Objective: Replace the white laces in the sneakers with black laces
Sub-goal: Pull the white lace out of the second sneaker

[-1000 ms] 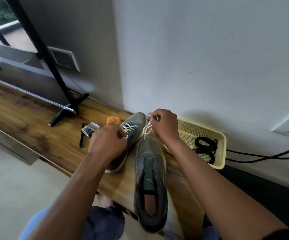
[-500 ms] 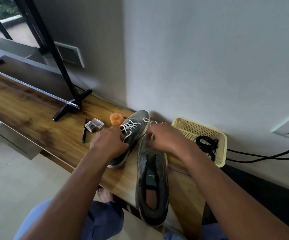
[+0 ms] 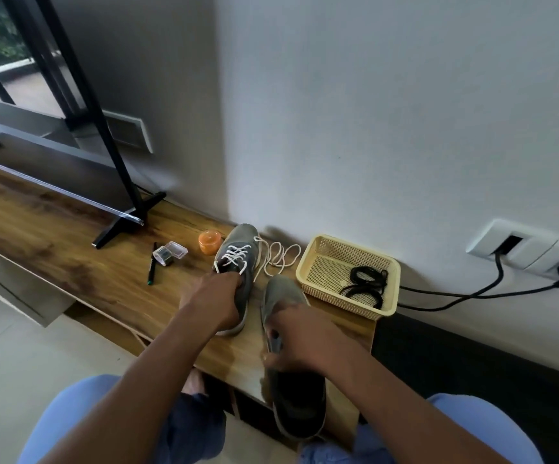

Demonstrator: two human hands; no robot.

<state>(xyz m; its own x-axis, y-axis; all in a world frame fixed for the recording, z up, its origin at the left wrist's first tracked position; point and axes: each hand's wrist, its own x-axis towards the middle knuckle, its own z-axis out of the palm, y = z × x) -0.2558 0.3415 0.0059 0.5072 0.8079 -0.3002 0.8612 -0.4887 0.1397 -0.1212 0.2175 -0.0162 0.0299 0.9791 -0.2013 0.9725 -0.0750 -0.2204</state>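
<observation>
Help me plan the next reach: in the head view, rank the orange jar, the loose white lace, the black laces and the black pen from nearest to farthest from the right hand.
From the right hand:
1. Loose white lace, ahead on the table, between shoe and basket.
2. Black laces, ahead right, in the yellow basket.
3. Orange jar, ahead left, beyond the laced sneaker.
4. Black pen, far left.

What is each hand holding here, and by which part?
Left hand grips the laced sneaker at its collar. Right hand holds the unlaced sneaker around its middle.
</observation>
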